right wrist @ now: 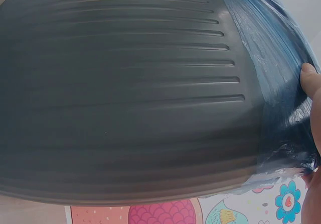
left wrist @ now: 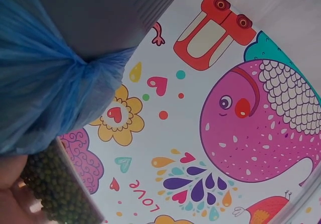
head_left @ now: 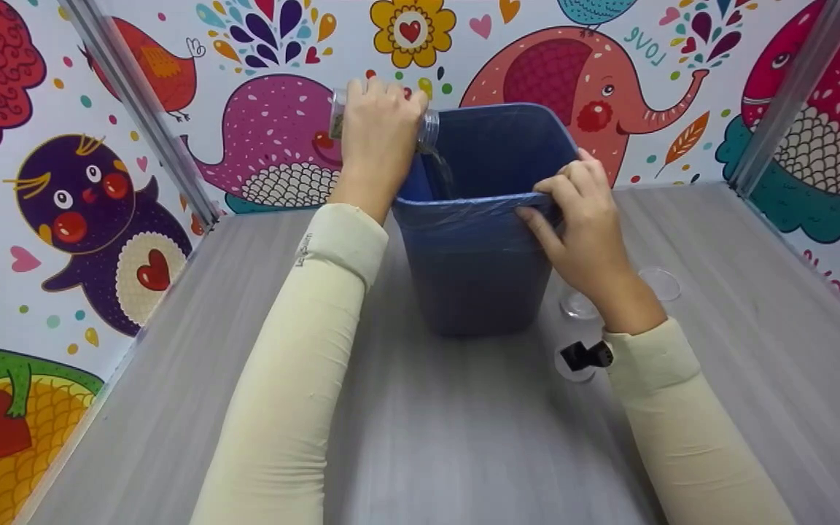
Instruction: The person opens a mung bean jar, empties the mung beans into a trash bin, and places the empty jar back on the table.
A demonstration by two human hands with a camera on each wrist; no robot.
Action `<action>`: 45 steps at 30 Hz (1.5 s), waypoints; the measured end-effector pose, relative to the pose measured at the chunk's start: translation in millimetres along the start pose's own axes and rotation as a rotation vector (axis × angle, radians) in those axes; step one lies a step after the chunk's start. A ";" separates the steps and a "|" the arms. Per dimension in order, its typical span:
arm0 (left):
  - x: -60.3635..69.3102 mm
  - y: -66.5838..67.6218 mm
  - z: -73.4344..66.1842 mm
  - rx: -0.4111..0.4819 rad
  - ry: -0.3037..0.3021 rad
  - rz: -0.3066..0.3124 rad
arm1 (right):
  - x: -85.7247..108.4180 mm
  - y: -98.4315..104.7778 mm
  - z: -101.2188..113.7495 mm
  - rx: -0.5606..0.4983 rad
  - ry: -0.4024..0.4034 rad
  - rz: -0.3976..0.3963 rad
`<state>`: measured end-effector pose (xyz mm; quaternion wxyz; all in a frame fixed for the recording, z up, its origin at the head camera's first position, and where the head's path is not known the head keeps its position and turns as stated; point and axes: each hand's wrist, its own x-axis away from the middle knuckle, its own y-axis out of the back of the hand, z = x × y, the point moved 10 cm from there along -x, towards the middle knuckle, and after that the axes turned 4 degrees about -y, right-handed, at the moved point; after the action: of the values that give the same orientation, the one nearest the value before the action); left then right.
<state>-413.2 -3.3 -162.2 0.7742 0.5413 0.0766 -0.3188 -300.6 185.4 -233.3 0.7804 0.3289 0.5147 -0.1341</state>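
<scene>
My left hand (head_left: 382, 135) grips a clear jar (head_left: 431, 130) tipped on its side, its mouth over the left rim of a dark trash bin (head_left: 478, 284). Green beans (left wrist: 62, 189) fill part of the jar in the left wrist view. A thin stream (head_left: 443, 166) falls from its mouth into the bin. A blue plastic liner (head_left: 464, 226) is folded over the bin's rim. At the bin's right front corner, my right hand (head_left: 584, 226) holds the rim and liner, thumb outside. The bin's bottom is hidden.
Right of the bin, a clear round lid (head_left: 659, 283) and another clear round piece (head_left: 578, 305) lie on the grey table (head_left: 449, 437). A pale round piece (head_left: 573, 373) shows partly behind the black wrist camera (head_left: 586, 356). Printed panels (head_left: 281, 146) wall the table.
</scene>
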 end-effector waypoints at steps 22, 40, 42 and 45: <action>-1.0 2.9 -4.9 -0.033 -0.041 -0.001 | -0.1 1.1 -0.3 -0.015 0.013 -0.015; -0.8 2.3 -6.1 -0.054 -0.053 0.013 | -0.4 -1.5 -0.3 0.032 -0.007 0.033; -0.7 2.1 -6.2 -0.060 -0.056 0.017 | -0.5 -1.4 -0.6 0.028 -0.008 0.035; -0.7 2.2 -6.8 -0.064 -0.062 0.021 | -0.3 -1.4 -1.2 0.029 -0.010 0.035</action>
<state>-411.0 3.5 -162.9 0.7964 0.5070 0.0571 -0.3247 -302.4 185.0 -233.8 0.7804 0.3485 0.5028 -0.1293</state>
